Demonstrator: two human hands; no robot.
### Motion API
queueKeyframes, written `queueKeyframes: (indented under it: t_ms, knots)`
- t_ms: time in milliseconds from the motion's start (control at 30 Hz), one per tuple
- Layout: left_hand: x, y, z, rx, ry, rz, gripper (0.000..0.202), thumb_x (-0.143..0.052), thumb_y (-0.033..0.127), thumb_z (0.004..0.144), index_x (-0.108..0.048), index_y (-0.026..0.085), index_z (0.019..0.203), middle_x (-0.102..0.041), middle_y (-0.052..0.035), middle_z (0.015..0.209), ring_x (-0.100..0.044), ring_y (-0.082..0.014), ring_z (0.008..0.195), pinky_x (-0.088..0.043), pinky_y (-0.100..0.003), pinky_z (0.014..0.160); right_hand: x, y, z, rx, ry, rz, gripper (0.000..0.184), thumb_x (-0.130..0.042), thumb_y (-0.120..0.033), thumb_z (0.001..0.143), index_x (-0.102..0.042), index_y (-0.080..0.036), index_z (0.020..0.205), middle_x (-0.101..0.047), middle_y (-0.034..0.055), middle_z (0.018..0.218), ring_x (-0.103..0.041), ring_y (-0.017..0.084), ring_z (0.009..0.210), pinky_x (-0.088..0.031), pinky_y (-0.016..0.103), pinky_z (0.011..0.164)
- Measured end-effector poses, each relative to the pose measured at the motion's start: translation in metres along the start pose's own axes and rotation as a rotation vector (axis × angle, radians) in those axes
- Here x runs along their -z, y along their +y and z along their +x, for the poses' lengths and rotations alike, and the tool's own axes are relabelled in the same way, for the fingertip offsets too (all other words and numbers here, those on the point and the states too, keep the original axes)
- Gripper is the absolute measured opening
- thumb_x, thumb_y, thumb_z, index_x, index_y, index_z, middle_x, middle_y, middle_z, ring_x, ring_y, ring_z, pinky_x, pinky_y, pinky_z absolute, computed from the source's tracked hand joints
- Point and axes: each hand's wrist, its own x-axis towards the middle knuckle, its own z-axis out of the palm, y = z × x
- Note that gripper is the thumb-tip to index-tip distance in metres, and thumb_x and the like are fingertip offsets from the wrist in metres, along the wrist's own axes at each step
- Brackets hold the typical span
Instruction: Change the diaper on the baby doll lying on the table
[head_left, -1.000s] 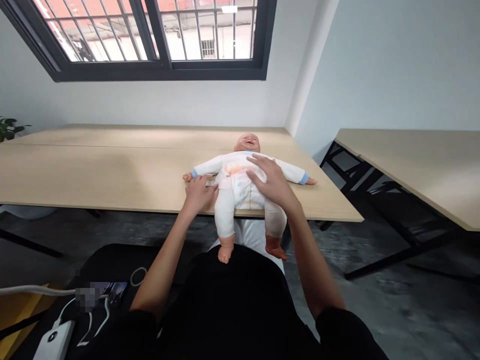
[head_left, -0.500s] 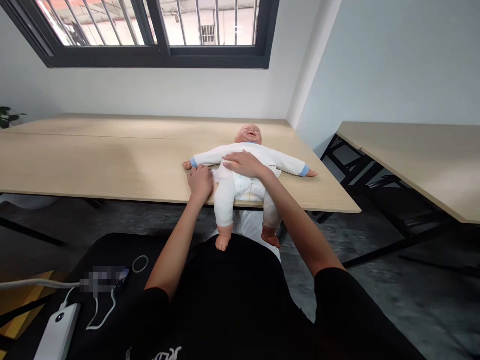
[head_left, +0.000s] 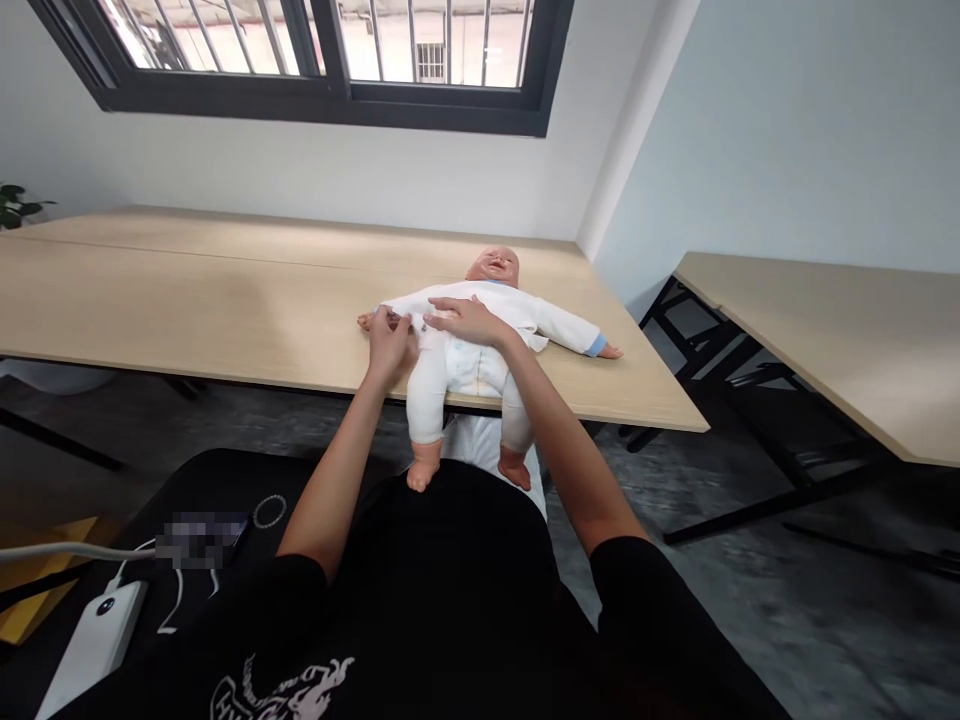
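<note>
A baby doll [head_left: 493, 267] in a white top with blue cuffs lies on its back, its lower legs hanging past the table's front edge. Around its hips is a white diaper [head_left: 472, 368]. My left hand [head_left: 388, 345] is at the diaper's left side, thumb and fingers pinched at what looks like its side edge; the fingertips are partly hidden. Across the doll's belly lies my right hand [head_left: 471, 322], fingers stretched out over the top and the diaper's upper edge. The doll's white-covered leg [head_left: 426, 400] is just below my left hand.
The doll lies near the right end of a wooden table [head_left: 225, 310]. A second table [head_left: 825, 330] stands to the right across a gap. On a black seat [head_left: 247, 470] at my left are a white power bank [head_left: 97, 640], cables and a bracelet [head_left: 270, 511].
My left hand has lifted from beside the doll's hip and its fingers have drawn into a pinch. My right hand stays on the belly. The view has shifted slightly.
</note>
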Motion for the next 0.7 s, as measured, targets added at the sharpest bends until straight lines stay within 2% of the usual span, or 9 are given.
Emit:
queueKeyframes:
  t_ms: [100,267,400,467,500,533,600,700]
  knots:
    - [-0.007,0.008,0.007,-0.078,-0.009,-0.239,0.018,-0.059,0.027,0.09,-0.044,0.022,0.084,-0.053,0.0002,0.079,-0.056,-0.0154,0.077,-0.048,-0.026,0.075,-0.006,-0.006,0.008,-0.005,0.018,0.044,0.056,-0.047,-0.034,0.104,-0.04,-0.013,0.156,-0.053,0.0114,0.149,-0.047,0.022,0.143,-0.003,0.052,0.129]
    - [-0.009,0.027,0.016,-0.18,-0.05,-0.318,0.023,-0.066,0.026,0.087,-0.045,0.021,0.079,-0.048,0.0024,0.075,-0.053,-0.0122,0.072,-0.046,-0.022,0.07,-0.01,-0.008,0.011,0.002,0.096,-0.064,0.054,-0.059,-0.026,0.097,-0.05,-0.011,0.148,-0.046,0.0113,0.154,-0.04,0.026,0.147,-0.014,0.05,0.129]
    - [0.0,0.031,0.016,-0.055,0.077,-0.483,0.025,-0.066,0.03,0.089,-0.043,0.021,0.082,-0.052,0.0019,0.079,-0.055,-0.011,0.069,-0.047,-0.02,0.064,0.002,0.005,0.001,0.025,0.148,0.022,0.05,-0.057,-0.026,0.098,-0.054,-0.008,0.144,-0.05,0.0107,0.152,-0.043,0.021,0.144,-0.028,0.036,0.125]
    - [0.002,0.032,0.014,0.014,0.127,-0.521,0.026,-0.065,0.031,0.09,-0.041,0.022,0.083,-0.053,0.0023,0.079,-0.055,-0.0104,0.068,-0.047,-0.019,0.063,0.006,0.011,-0.003,0.025,0.159,0.018,0.046,-0.054,-0.026,0.098,-0.057,-0.01,0.142,-0.052,0.0086,0.15,-0.045,0.02,0.142,-0.03,0.036,0.125]
    - [0.001,0.033,0.012,0.024,0.13,-0.514,0.026,-0.064,0.03,0.09,-0.041,0.022,0.083,-0.052,0.0027,0.078,-0.055,-0.0103,0.067,-0.047,-0.019,0.063,0.007,0.013,-0.004,0.023,0.159,-0.01,0.044,-0.054,-0.027,0.099,-0.058,-0.013,0.141,-0.052,0.0075,0.15,-0.045,0.021,0.143,-0.028,0.039,0.126]
    - [0.0,0.035,0.011,0.012,0.11,-0.491,0.024,-0.064,0.029,0.09,-0.041,0.022,0.083,-0.052,0.003,0.077,-0.055,-0.0103,0.067,-0.048,-0.019,0.063,0.006,0.012,-0.005,0.023,0.154,-0.052,0.044,-0.053,-0.029,0.099,-0.059,-0.015,0.14,-0.051,0.0069,0.151,-0.043,0.023,0.144,-0.024,0.045,0.127]
    - [-0.005,0.04,0.007,-0.073,-0.003,-0.399,0.021,-0.063,0.026,0.089,-0.044,0.022,0.083,-0.052,0.0026,0.077,-0.056,-0.0113,0.07,-0.049,-0.02,0.068,0.002,0.008,-0.004,0.027,0.124,-0.154,0.043,-0.05,-0.034,0.101,-0.06,-0.016,0.139,-0.051,0.0087,0.151,-0.041,0.027,0.145,-0.019,0.055,0.127]
    - [-0.013,0.048,0.002,-0.24,-0.219,-0.18,0.016,-0.062,0.022,0.089,-0.047,0.021,0.083,-0.055,0.0009,0.081,-0.058,-0.0141,0.08,-0.051,-0.025,0.08,-0.007,-0.002,0.001,0.007,0.069,-0.295,0.041,-0.045,-0.029,0.1,-0.063,-0.01,0.132,-0.055,0.0165,0.145,-0.044,0.031,0.142,-0.019,0.061,0.125]
